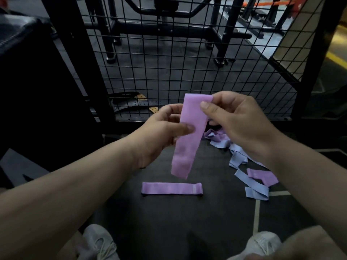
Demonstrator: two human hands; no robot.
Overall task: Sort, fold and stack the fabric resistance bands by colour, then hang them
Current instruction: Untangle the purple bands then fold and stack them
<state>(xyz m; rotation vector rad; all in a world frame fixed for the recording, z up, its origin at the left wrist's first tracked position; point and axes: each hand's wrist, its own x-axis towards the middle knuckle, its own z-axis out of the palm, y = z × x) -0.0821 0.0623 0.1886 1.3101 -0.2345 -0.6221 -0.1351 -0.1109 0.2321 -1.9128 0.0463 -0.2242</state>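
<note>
Dim gym floor (169,222), wire-mesh partition (187,72).

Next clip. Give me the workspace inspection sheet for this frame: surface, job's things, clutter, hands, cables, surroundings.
Surface: dark rubber floor with pale lines.
Job's things: held lilac band hangs between both hands; folded lilac band lies flat on the floor below it; unsorted heap of blue and lilac bands lies to the right.
Clutter: perforated belt by the foot of the mesh.
Grippers: left hand pinches the held band mid-length, thumb in front; right hand pinches its top end.
Cables: nothing seen.
Surroundings: wire mesh panel, machine frames behind it, black padded block on the left, white shoes at the bottom.
</note>
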